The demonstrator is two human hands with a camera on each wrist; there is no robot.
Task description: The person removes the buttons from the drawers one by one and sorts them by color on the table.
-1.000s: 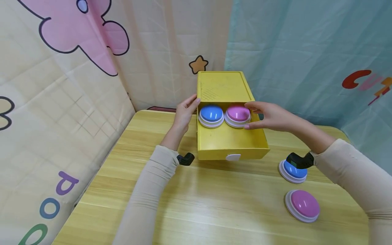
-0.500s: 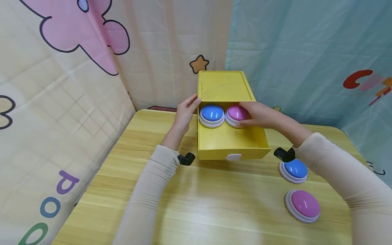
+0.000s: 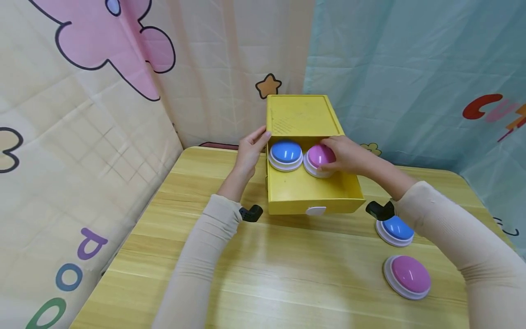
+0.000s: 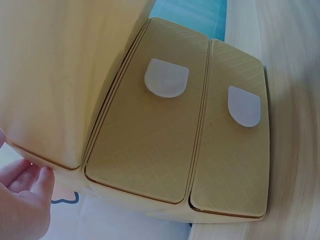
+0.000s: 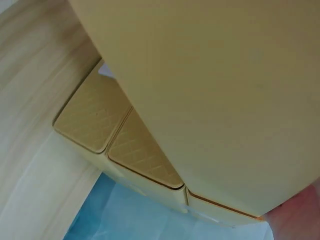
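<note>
A small yellow drawer cabinet (image 3: 304, 114) stands on the table with its top drawer (image 3: 308, 189) pulled out. Inside lie two domed push buttons on white bases, a blue button (image 3: 286, 152) on the left and a pink button (image 3: 320, 156) on the right. Thumb and fingers of my right hand (image 3: 349, 154) pinch the pink button, which tilts slightly. My left hand (image 3: 248, 154) touches the cabinet's left side near its upper front corner with its fingertips. Two lower drawers (image 4: 145, 130) appear pushed in from the left wrist. The drawer wall hides the right hand's grip in the right wrist view.
On the table (image 3: 263, 274) to the right sit another blue button (image 3: 397, 228), partly behind the right wrist camera (image 3: 380, 210), and another pink button (image 3: 410, 274). Printed curtains (image 3: 230, 55) hang close behind and at the left of the table.
My right hand has reached left into the drawer and closed its fingers round the pink button. The button has shifted slightly towards the drawer front and tilted. The left hand stays put.
</note>
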